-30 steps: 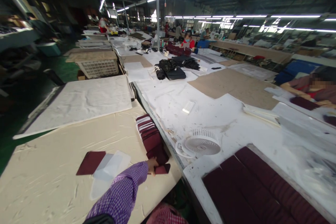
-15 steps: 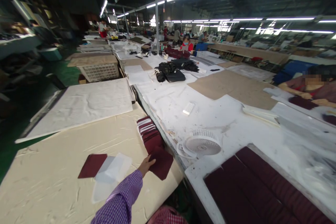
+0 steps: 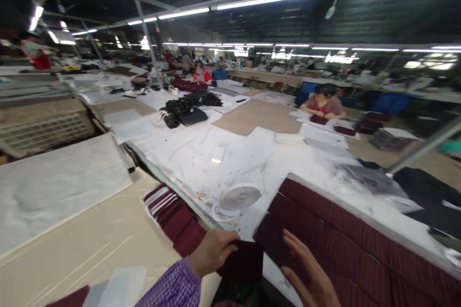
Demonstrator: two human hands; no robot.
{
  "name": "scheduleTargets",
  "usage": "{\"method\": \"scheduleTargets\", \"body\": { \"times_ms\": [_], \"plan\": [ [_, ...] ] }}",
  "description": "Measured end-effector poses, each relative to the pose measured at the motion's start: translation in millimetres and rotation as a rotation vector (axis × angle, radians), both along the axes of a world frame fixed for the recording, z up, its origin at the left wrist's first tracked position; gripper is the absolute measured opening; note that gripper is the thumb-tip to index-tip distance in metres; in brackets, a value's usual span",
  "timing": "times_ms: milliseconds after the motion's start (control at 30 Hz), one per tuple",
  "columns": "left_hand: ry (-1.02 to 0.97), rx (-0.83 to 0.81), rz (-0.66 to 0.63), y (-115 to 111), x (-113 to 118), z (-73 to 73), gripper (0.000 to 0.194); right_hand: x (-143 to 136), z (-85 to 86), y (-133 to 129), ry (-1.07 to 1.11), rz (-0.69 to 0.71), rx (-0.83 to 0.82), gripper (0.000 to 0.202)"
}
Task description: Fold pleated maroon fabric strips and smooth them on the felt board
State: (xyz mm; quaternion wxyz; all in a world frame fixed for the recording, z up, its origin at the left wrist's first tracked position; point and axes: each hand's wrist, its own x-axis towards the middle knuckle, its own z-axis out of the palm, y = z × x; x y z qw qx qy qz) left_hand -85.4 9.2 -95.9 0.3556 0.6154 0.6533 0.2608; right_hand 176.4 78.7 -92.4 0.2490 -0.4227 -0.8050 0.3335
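Note:
My left hand [image 3: 214,252], in a purple checked sleeve, pinches the edge of a dark maroon fabric piece [image 3: 245,261] over the gap between the two tables. My right hand [image 3: 308,268] is to its right with fingers apart, in front of rows of stacked maroon pieces [image 3: 345,230]; nothing shows in it. Just beyond my left hand lies an overlapping row of maroon and white pieces [image 3: 176,218] on the cream-covered table [image 3: 90,244]. At the bottom left are a translucent white sheet [image 3: 126,283] and another maroon piece [image 3: 70,297].
A small white fan [image 3: 239,197] stands on the white table [image 3: 194,153], with a white object [image 3: 218,154] behind it. Dark folded garments [image 3: 190,109] and brown sheets lie farther back. A co-worker [image 3: 324,100] sits at the right; other people are in the distance.
The view has turned right. My left hand has carried the maroon piece toward the table gap, and my right hand has come into view with its fingers spread.

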Motion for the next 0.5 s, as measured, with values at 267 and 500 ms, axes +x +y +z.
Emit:
{"method": "scheduleTargets", "body": {
  "times_ms": [267,500],
  "plan": [
    [-0.799,0.014,0.2,23.2,37.0,20.4,0.039,-31.9,49.2,13.7,0.475,-0.119,-0.451,0.025],
    [-0.734,-0.02,0.091,50.8,57.9,-3.4,0.077,-31.1,44.3,20.8,0.56,-0.395,-0.023,0.022]
  ]
}}
